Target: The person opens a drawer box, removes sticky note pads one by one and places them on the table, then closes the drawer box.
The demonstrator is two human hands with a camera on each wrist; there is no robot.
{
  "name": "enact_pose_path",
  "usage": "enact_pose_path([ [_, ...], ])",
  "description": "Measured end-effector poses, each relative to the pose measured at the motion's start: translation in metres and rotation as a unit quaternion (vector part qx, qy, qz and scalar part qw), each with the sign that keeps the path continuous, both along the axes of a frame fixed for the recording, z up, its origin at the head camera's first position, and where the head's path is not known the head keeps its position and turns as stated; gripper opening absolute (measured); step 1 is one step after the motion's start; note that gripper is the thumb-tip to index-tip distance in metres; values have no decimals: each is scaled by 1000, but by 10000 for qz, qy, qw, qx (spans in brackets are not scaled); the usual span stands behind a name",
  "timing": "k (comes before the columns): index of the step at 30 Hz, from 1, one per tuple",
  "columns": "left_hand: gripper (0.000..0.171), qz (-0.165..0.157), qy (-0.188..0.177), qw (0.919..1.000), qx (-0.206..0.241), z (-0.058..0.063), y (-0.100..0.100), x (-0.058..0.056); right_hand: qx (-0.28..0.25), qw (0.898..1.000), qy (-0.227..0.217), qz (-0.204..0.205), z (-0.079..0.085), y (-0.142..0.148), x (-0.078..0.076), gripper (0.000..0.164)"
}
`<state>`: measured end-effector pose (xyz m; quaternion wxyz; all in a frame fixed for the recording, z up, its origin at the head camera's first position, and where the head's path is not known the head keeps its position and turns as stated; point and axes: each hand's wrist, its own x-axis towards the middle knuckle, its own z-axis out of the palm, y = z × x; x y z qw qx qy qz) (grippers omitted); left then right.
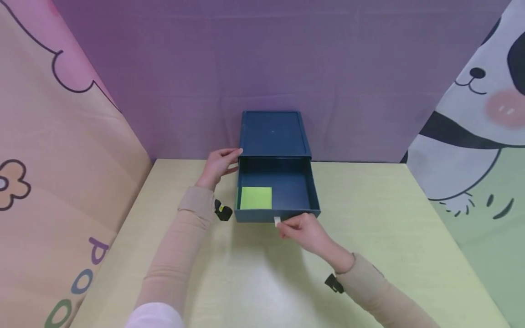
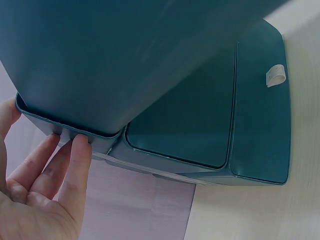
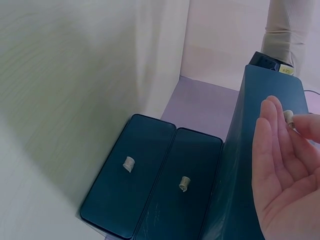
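Observation:
A dark blue drawer unit [image 1: 272,134] stands against the back wall with its top drawer [image 1: 292,184] pulled well out. In that drawer's front left corner lies a yellow-green square of paper [image 1: 256,198]. My right hand [image 1: 305,231] pinches the white pull tab [image 1: 277,221] on the drawer front between thumb and finger, also seen in the right wrist view, where the hand [image 3: 290,175] has its other fingers extended. At the unit's left side, my left hand [image 1: 221,165] rests on the casing near its front edge. Fingertips [image 2: 80,145] touch the side wall in the left wrist view.
Below the pulled-out drawer are two closed drawers, a middle drawer [image 3: 187,170] and a bottom drawer [image 3: 131,175], each with a white tab. The unit stands on a pale wooden table [image 1: 369,218]. A purple cloth wall [image 1: 361,82] rises right behind it, and printed cloths hang at both sides.

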<state>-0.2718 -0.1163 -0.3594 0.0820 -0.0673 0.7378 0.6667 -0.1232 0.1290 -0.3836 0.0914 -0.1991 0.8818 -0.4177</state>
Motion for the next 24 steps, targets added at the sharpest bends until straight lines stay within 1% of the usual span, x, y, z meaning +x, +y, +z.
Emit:
enact_pose_path([
  [7, 52, 1, 36, 10000, -4, -1, 0, -1, -53, 10000, -10, -49, -5, 1, 0, 21],
  [10, 52, 0, 56, 10000, 7, -1, 0, -1, -32, 10000, -14, 46, -4, 2, -1, 23],
  [13, 52, 1, 76, 10000, 23, -1, 0, -1, 198, 9992, -100, 342, 0, 4, -2, 27],
  [15, 51, -3, 82, 10000, 28, -1, 0, -1, 488, 9965, -182, 659, 4, 5, -3, 26],
  [17, 51, 6, 75, 10000, 33, -1, 0, -1, 817, 9911, -320, 999, 9, 6, -3, 25],
  [20, 51, 19, 43, 10000, 17, -1, 0, -2, 1187, 9823, -461, 1373, 16, 6, -3, 21],
  [22, 51, 25, 23, 10000, 4, -2, 0, -2, 1306, 9779, -525, 1545, 22, 7, -2, 21],
  [24, 51, 33, 14, 10000, -10, -2, 0, -2, 1339, 9755, -543, 1657, 30, 9, -1, 24],
])
